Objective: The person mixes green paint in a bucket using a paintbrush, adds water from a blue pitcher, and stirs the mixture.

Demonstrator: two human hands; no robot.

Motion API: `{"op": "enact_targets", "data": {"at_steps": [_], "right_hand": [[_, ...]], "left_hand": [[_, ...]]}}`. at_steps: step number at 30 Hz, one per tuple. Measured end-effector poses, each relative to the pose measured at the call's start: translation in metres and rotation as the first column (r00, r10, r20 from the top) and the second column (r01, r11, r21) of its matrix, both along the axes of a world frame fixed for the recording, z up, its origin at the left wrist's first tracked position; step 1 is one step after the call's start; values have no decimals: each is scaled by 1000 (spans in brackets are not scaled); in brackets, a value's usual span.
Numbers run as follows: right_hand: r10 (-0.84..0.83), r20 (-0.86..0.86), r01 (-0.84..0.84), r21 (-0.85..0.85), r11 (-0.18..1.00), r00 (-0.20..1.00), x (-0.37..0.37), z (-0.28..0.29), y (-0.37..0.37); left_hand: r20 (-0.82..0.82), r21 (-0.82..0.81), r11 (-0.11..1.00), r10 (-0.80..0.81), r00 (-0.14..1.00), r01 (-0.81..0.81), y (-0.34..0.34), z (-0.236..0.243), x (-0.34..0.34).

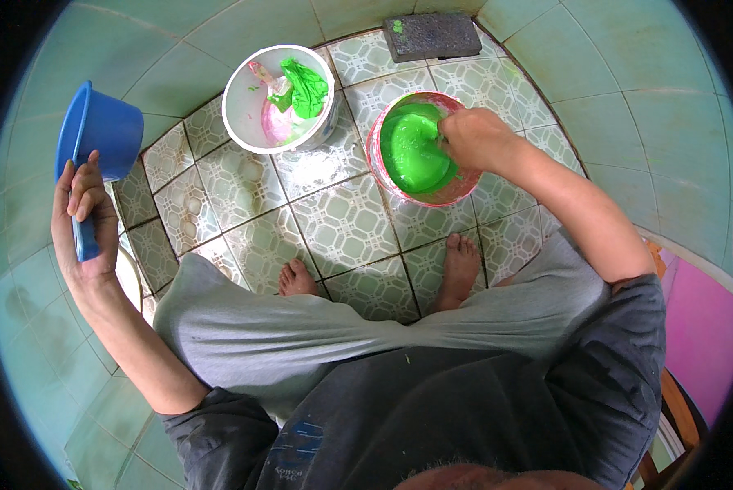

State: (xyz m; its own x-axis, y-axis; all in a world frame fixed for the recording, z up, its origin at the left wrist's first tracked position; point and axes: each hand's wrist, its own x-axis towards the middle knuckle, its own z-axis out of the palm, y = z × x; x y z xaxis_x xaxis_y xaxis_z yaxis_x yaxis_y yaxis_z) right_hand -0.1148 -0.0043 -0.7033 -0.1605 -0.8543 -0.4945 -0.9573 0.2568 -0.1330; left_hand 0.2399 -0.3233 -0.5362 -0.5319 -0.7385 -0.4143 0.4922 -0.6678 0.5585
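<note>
My left hand (86,196) grips the handle of a blue plastic dipper (107,131), held up at the left. My right hand (464,135) reaches into a pink-rimmed pail (374,160) on the floor, its fingers closed at the bright green liquid (411,159); what they hold, if anything, is hidden in there. Left of that pail stands a white bucket (237,106) with a crumpled green cloth or plastic (303,86), a pinkish-smeared stick-like item and pink residue inside.
Tiled walls (628,139) curve around the wet patterned tile floor (326,229). A dark rectangular block (432,37) lies along the back wall. My bare feet (456,269) are below the pails. A white rounded fixture (128,278) is partly hidden at left; a pink panel (701,351) stands at right.
</note>
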Motion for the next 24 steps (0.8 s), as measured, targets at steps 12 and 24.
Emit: {"op": "enact_targets", "data": {"at_steps": [12, 24], "right_hand": [[-32, 41, 33, -35, 999, 999, 10, -8, 2], [-46, 169, 84, -226, 971, 985, 11, -21, -1]], "left_hand": [[25, -48, 999, -3, 1000, 4, 3, 1, -3], [25, -54, 998, -5, 1000, 6, 3, 3, -2]]}}
